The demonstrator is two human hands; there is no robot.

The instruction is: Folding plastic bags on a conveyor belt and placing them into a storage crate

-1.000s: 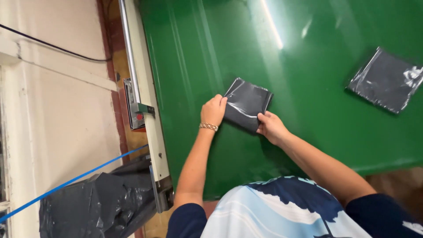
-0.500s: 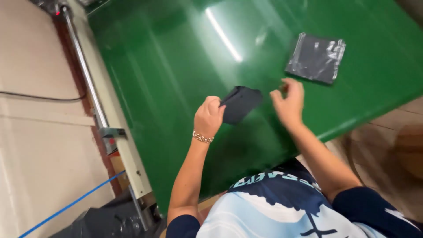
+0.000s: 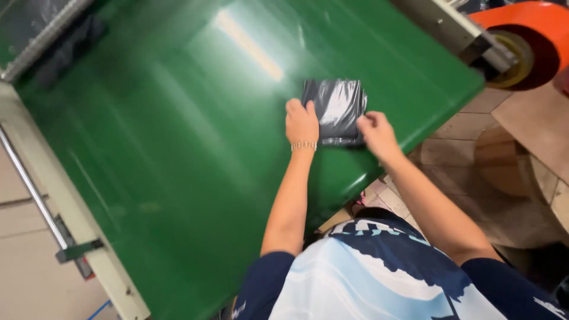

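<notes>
A black plastic packet (image 3: 333, 109), glossy and roughly square, lies flat on the green conveyor belt (image 3: 178, 154) a little right of the frame's centre, close to the belt's right-hand edge. Light glares off its wrinkled film, so what is inside cannot be made out.

The left hand (image 3: 301, 122) rests on the packet's left edge, knuckles up, fingers curled down onto the film and pressing it against the belt; whether the thumb is tucked underneath cannot be told. A thin gold bracelet (image 3: 303, 144) circles that wrist. The right hand (image 3: 376, 134) sits at the packet's lower right corner, fingers bent and drawn together, touching the corner in what looks like a pinch, though the fingertips are partly hidden.

Both bare forearms run down to the lower middle of the frame, where dark blue sleeves and a blue-and-white patterned shirt (image 3: 361, 278) fill the bottom edge.

A bright streak of reflected light crosses the belt in the upper middle. A pale metal frame rail (image 3: 77, 237) borders the belt along the left side. In the upper right corner an orange roller (image 3: 521, 41) sits beside a grey metal bracket (image 3: 456, 26). Tan floor tiles (image 3: 474, 148) show at the right, below the belt's edge.
</notes>
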